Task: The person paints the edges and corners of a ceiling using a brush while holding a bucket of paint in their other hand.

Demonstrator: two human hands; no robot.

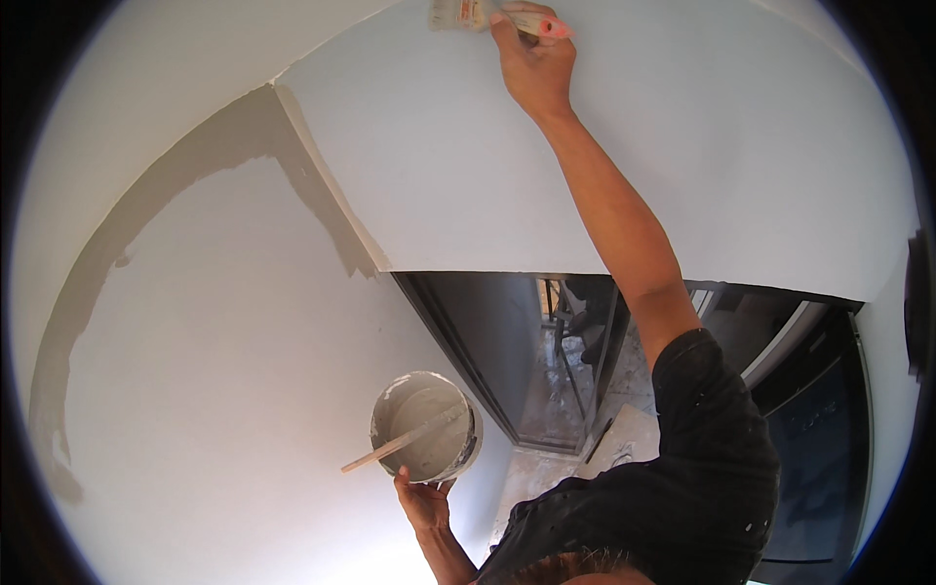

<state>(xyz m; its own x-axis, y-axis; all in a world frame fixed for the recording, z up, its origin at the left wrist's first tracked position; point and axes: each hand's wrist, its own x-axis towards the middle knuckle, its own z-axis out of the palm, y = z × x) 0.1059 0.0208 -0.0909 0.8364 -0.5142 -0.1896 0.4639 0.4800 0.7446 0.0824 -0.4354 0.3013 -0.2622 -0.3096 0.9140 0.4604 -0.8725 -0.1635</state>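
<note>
High at the top of the view, my right hand (536, 73) grips a paintbrush (478, 14) by its pale handle with a red end. Its bristles point left, close to the upper wall (468, 146). Down at the lower middle, my left hand (424, 502) is closed on the near rim of a round paint bucket (476, 434), thumb at the edge and fingers under it. Greyish paint fills part of the bucket and smears its inner wall. A wooden stirring stick (375, 458) lies across it, one end in the paint and the other jutting past the rim.
A grey-beige painted band (195, 136) follows the upper edge and corner of the pale left wall (214, 322). Below the upper wall is a dark-framed doorway (458, 331) with glass panels. Behind it shows a marked floor (556, 400). A dark object (916, 302) sits at the right wall.
</note>
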